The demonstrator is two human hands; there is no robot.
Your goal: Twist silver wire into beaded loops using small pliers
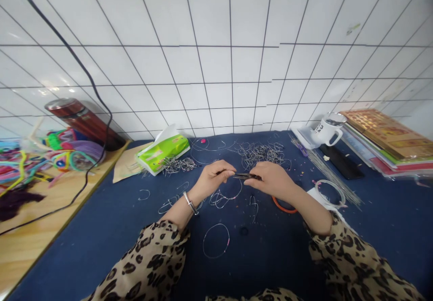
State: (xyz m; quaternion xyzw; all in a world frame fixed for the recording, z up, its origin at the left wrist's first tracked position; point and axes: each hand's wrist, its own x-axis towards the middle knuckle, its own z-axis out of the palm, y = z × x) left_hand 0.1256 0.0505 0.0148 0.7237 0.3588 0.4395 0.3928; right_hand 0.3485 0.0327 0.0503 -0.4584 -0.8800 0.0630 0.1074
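My left hand (214, 177) and my right hand (270, 180) meet over the middle of a dark blue cloth (101, 229). Both are closed in a pinch on a thin dark tool (244, 176), likely small pliers, held level between them. A fine wire loop (226, 197) hangs below the hands. A silver bangle is on my left wrist, and both sleeves are leopard print. A separate wire ring with pink beads (216, 241) lies flat on the cloth nearer me. An orange ring (283, 207) shows under my right wrist.
Piles of bent wires (260, 152) lie behind the hands, with a green tissue pack (163, 153) to the left. A white mug (329, 129), straight wire rods (333, 174), a wire coil (329, 192) and stacked books (385, 141) sit right. Coloured pipe cleaners (40, 161), a red flask (84, 122) and a black cable (81, 188) lie left.
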